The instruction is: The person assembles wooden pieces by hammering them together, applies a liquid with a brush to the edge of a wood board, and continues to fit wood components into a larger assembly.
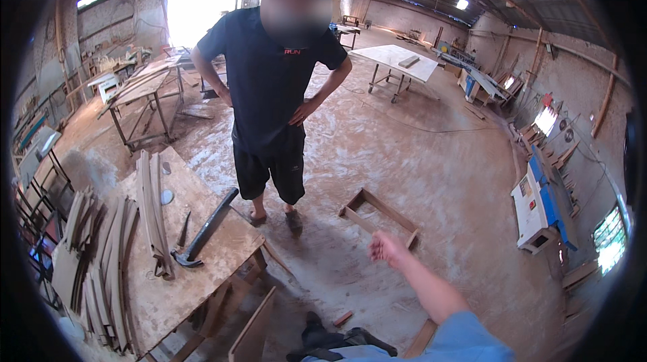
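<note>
My right hand (pixel 387 249) is raised in mid-air at the end of my outstretched forearm, its fingers curled and apparently empty. In the view it overlaps the near side of a rectangular wooden frame (pixel 410 240) lying on the floor. My left hand is not in view. To the left, a plywood worktable (pixel 202 217) bears a claw hammer (pixel 214 227), a thin pointed piece (pixel 183 231) and bundles of narrow, partly curved wooden strips (pixel 114 261). A person (pixel 269 113) in a dark T-shirt and shorts stands facing me beyond the table corner, both hands on hips.
A white-topped wheeled table (pixel 394 55) stands behind the person. Another worktable (pixel 148 82) is at back left, and a blue and white machine (pixel 532 214) is by the right wall. A board (pixel 251 328) leans below the near table; a small wood piece (pixel 342 319) lies near my feet.
</note>
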A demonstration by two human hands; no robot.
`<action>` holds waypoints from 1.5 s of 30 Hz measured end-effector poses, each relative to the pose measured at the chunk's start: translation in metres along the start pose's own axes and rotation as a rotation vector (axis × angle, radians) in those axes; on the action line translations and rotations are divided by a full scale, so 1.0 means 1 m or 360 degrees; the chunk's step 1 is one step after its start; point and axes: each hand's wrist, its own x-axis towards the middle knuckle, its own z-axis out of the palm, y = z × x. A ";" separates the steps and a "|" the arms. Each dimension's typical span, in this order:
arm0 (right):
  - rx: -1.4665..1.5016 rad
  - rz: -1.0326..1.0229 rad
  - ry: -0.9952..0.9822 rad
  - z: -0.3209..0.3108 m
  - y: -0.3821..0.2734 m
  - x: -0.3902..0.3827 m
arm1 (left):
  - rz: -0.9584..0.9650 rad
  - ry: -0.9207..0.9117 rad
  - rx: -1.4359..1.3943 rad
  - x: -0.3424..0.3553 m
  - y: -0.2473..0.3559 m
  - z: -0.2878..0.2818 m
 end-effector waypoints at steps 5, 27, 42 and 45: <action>-0.0456 0.0381 -0.0346 0.072 0.104 -0.056 | 0.0112 0.0063 -0.0020 0.000 0.015 0.002; -0.0928 -0.0173 -0.0479 0.110 -0.020 0.011 | -0.0484 0.0567 -0.0671 -0.033 0.030 -0.006; -0.2447 -0.0304 -0.1882 0.235 0.006 0.029 | -0.0269 0.0774 -0.0358 -0.026 0.072 0.028; -0.2559 -0.0417 -0.1235 0.231 -0.019 0.062 | -0.0332 0.0810 -0.0219 -0.025 0.078 0.033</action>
